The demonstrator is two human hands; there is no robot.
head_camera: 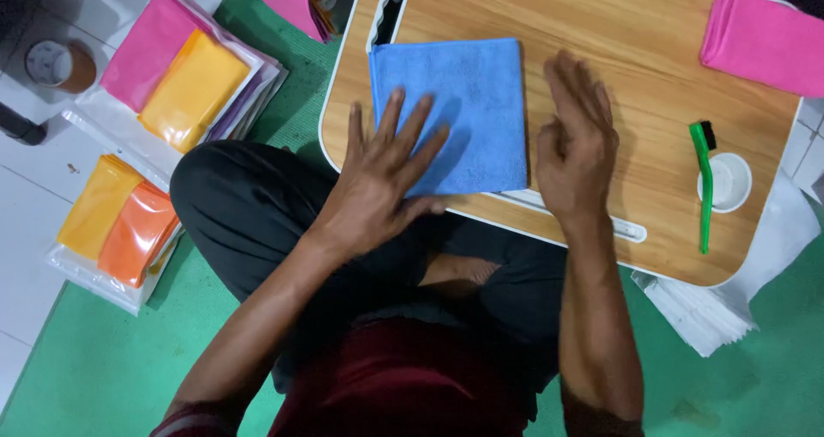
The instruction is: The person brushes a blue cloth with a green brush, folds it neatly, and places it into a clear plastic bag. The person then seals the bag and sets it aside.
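Flat on folded blue microfibre cloth (463,111): left hand (378,175), fingers splayed, gripping nothing. Just right, right hand (577,149) open, empty, above wooden lap table (635,51).

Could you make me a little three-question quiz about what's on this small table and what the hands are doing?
1. True or false: the left hand lies flat on the blue cloth.
2. Which thing lies across the small white cup? A) a pair of scissors B) a green brush C) a pen
3. What colour is the folded cloth at the far right corner of the wooden lap table?

Key
1. True; its fingers are spread on the cloth, while the right hand is open at the cloth's right edge.
2. B
3. Pink
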